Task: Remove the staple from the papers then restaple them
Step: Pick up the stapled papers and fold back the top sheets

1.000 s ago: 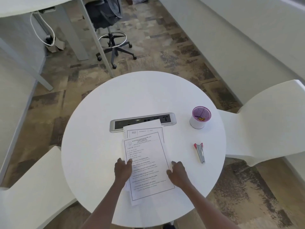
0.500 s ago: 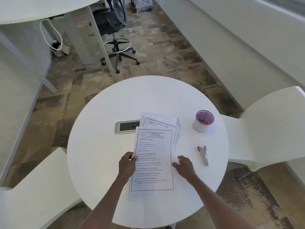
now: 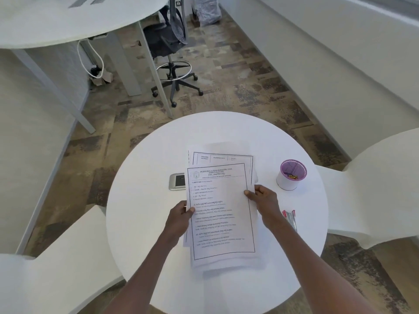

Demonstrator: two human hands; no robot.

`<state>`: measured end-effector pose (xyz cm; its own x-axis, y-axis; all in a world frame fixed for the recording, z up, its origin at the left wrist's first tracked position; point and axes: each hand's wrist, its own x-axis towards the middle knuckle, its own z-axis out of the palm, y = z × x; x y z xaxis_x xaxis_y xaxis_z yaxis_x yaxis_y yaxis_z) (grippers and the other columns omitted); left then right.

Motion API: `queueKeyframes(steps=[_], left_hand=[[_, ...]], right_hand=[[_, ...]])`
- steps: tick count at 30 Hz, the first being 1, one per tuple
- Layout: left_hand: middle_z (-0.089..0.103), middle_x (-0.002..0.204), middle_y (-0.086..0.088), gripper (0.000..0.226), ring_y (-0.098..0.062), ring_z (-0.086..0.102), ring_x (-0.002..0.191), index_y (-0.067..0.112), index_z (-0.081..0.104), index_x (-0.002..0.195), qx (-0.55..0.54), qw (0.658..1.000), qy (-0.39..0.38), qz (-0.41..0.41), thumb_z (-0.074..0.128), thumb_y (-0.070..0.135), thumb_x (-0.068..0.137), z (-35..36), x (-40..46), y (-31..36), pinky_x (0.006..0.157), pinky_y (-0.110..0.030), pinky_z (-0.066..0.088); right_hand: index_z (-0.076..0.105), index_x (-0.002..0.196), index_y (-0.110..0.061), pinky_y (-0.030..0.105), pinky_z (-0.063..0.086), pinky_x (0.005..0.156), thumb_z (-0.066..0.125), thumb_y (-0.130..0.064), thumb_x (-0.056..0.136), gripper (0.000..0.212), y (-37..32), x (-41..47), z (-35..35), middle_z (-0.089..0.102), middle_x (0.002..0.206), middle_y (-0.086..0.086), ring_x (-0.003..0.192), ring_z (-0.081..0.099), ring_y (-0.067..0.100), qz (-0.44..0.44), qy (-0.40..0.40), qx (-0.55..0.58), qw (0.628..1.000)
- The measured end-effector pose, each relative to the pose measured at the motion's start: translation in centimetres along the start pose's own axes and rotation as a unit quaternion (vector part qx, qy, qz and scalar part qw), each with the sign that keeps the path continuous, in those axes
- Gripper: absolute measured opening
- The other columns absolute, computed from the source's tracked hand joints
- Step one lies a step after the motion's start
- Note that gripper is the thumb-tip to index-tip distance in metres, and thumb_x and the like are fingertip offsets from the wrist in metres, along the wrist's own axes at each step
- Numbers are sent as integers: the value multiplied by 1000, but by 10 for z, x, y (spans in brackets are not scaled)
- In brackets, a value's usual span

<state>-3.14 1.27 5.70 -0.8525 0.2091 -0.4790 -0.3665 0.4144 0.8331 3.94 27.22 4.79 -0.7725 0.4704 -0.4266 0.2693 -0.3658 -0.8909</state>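
A stack of printed papers [image 3: 221,211] is held up over the round white table [image 3: 140,211], the sheets slightly fanned so a second page shows at the top. My left hand [image 3: 179,219] grips the left edge, thumb on the front sheet. My right hand [image 3: 264,201] grips the right edge. A red and silver stapler [image 3: 290,219] lies on the table just right of my right wrist, partly hidden by it. No staple is visible at this size.
A white cup with a purple mesh rim [image 3: 291,174] stands at the table's right, small items inside. A silver power socket panel [image 3: 177,181] is set in the table, mostly covered by the papers. White chairs [image 3: 374,184] flank the table; an office chair [image 3: 170,44] stands beyond.
Both hands went from pressing the papers flat on the table to gripping their side edges and lifting them. The right hand moved onto the right edge. The papers now cover most of the socket panel.
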Motion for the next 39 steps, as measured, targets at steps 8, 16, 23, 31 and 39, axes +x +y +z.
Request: queueKeyframes(steps=[8, 16, 23, 31, 39], left_hand=[[74, 109, 9, 22, -10, 69, 100, 26, 69, 114, 35, 997, 0, 69, 62, 34, 95, -6, 11, 41, 80, -26, 53], [78, 92, -8, 5, -25, 75, 88, 20, 75, 89, -64, 976, 142, 153, 76, 24, 86, -1, 13, 70, 75, -38, 61], [77, 80, 14, 8, -5, 74, 78, 23, 75, 92, -85, 965, 169, 181, 78, 24, 84, 1, 8, 70, 61, -13, 55], [76, 81, 6, 7, -15, 74, 80, 17, 74, 86, -38, 969, 185, 163, 77, 23, 85, 3, 9, 61, 68, -30, 61], [76, 75, -5, 23, -21, 69, 67, 10, 74, 77, -111, 967, 187, 133, 81, 32, 80, -7, 7, 101, 70, -39, 59]], right_hand=[[69, 99, 5, 35, 61, 78, 72, 0, 84, 16, -27, 10, 5, 78, 96, 13, 81, 72, 21, -44, -32, -9, 998], [75, 89, -11, 25, 60, 69, 72, -2, 85, 11, -65, 10, 15, 79, 93, 8, 83, 75, 18, -123, -51, 1, 991], [75, 88, -10, 25, 60, 78, 72, -2, 85, 8, -67, 7, 17, 79, 96, 6, 88, 75, 18, -146, -53, -22, 988], [66, 76, 1, 33, 48, 77, 72, 0, 83, 9, -52, 4, 10, 74, 82, 9, 75, 62, 17, -132, -21, -124, 983], [76, 93, -15, 48, 60, 86, 72, -5, 85, 13, -89, 0, 20, 79, 93, 6, 88, 76, 27, -152, -4, -73, 986]])
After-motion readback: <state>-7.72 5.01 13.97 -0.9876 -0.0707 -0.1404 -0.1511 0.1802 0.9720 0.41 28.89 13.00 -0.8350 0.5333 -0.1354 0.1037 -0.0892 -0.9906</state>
